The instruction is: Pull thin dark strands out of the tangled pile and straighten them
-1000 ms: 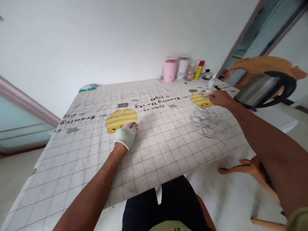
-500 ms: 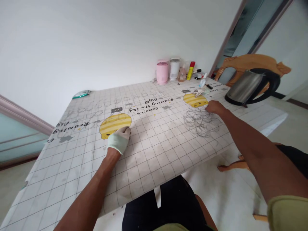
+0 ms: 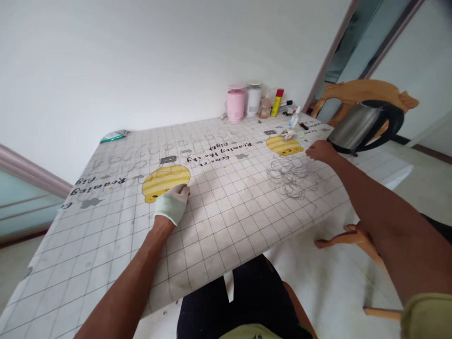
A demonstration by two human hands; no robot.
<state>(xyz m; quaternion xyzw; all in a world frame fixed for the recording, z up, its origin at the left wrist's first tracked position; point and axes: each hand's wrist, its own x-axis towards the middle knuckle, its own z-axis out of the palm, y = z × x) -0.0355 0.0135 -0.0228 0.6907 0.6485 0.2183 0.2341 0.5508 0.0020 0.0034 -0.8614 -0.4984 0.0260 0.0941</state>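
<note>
My left hand, in a pale, thin glove, rests closed on the checked tablecloth, beside a printed yellow striped balloon. Whatever it may hold is hidden under the curled fingers. Bare of any glove, my right hand has its fingers bent together near the right end of the table, with nothing visible in them. It is just above a tangle of grey scribbled lines and close to the metal kettle with its black handle. A crumpled whitish glove lies behind it.
Along the wall stand a pink canister, a white canister, a pump bottle and a yellow can with a red cap. A small clear bottle is nearby. A green-edged packet lies at the left corner. A wooden chair stands at right.
My right hand has shifted slightly right and away from me, nearer the kettle. My left hand stays in the same place on the cloth. The whole view has shifted a little.
</note>
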